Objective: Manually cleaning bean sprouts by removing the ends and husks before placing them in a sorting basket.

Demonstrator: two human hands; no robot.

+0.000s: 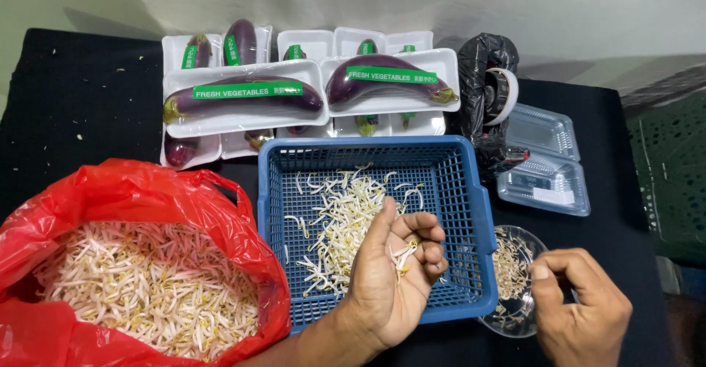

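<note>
My left hand (393, 271) is palm up over the near right part of a blue plastic basket (471, 212), fingers curled around a few bean sprouts (403, 255). More loose sprouts (342, 220) lie spread on the basket floor. My right hand (581, 312) hovers at the edge of a small clear dish (540, 246) that holds sprout trimmings, thumb and fingers pinched together; I cannot tell if anything is between them. A red plastic bag (169, 190) full of bean sprouts (140, 286) sits open at the left.
Several white trays of wrapped purple eggplants (243, 95) are stacked behind the basket. A black bag with a tape roll (493, 87) and clear plastic clamshell boxes (544, 165) stand at the right. Everything rests on a black cloth (73, 102).
</note>
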